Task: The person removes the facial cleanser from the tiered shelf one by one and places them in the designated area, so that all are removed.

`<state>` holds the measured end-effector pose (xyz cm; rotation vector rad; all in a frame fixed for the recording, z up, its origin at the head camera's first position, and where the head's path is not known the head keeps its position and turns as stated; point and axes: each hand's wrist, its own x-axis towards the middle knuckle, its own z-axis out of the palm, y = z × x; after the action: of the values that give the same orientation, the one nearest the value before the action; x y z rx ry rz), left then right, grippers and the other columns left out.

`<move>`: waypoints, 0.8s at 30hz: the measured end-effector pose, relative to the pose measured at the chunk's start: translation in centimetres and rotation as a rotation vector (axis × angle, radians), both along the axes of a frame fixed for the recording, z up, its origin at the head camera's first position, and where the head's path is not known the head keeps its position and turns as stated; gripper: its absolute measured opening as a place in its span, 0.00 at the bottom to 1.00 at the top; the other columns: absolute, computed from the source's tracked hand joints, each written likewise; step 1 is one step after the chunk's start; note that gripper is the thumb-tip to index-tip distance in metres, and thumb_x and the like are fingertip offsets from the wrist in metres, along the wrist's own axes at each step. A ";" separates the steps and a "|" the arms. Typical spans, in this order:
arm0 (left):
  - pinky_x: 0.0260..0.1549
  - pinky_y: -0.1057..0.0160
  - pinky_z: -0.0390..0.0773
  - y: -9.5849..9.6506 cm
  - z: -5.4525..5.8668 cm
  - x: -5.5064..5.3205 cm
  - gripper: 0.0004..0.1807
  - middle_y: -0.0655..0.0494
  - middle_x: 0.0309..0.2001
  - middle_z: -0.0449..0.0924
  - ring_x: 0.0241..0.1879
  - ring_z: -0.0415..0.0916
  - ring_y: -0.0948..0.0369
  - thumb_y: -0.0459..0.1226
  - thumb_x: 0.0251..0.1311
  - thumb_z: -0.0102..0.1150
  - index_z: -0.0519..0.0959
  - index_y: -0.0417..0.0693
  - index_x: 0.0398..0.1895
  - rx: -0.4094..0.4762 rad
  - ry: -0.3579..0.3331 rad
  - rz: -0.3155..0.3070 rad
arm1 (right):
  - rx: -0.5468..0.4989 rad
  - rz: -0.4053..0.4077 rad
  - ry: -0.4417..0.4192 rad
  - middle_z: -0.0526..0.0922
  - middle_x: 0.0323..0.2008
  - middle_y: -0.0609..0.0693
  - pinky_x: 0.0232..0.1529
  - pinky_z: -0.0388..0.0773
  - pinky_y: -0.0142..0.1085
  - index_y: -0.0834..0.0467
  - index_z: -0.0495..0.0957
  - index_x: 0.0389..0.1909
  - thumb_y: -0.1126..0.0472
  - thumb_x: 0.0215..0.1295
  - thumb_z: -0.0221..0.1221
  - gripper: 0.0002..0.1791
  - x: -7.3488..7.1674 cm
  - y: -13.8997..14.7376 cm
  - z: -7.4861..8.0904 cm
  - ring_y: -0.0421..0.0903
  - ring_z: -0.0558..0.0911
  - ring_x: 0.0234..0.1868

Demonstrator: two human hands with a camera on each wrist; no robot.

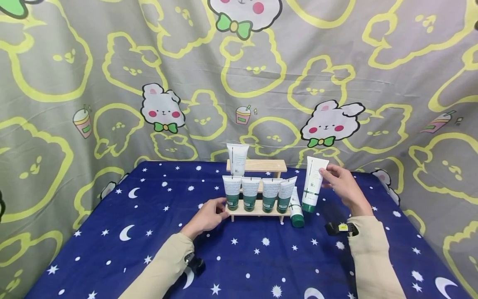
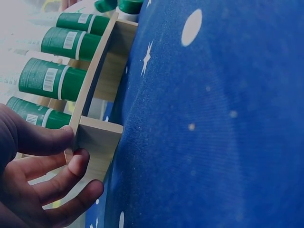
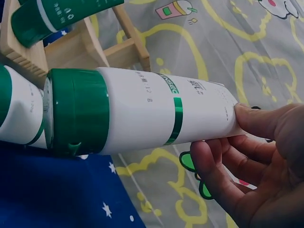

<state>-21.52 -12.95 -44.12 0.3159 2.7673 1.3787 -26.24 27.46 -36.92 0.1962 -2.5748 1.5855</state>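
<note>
A stepped wooden rack stands on the cloth. Its left front corner is pinched between the thumb and fingers of my left hand; the left wrist view shows the grip on the shelf end. My right hand holds a white squeeze tube by its flat end, green cap downward, just right of the rack. Another white tube leans at the rack's right end, green cap low. Several green-and-white tubes line the front shelf, the rightmost one tilted. One white tube stands at the upper left.
A dark blue cloth with white stars and moons covers the table. Behind it hangs a grey curtain with yellow outlines and cartoon rabbits. Dark straps sit on both wrists.
</note>
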 end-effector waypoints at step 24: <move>0.40 0.61 0.73 0.0 0.0 0.1 0.25 0.54 0.32 0.79 0.32 0.74 0.61 0.27 0.61 0.64 0.75 0.30 0.63 0.008 0.007 -0.013 | -0.038 0.024 -0.289 0.79 0.47 0.56 0.44 0.84 0.38 0.74 0.64 0.66 0.51 0.81 0.49 0.30 -2.0 1.0 -5.0 0.43 0.80 0.44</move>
<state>-21.46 -12.97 -44.12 0.3392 2.7605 1.3890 -28.21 28.45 -41.94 -0.0074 -2.7570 1.7885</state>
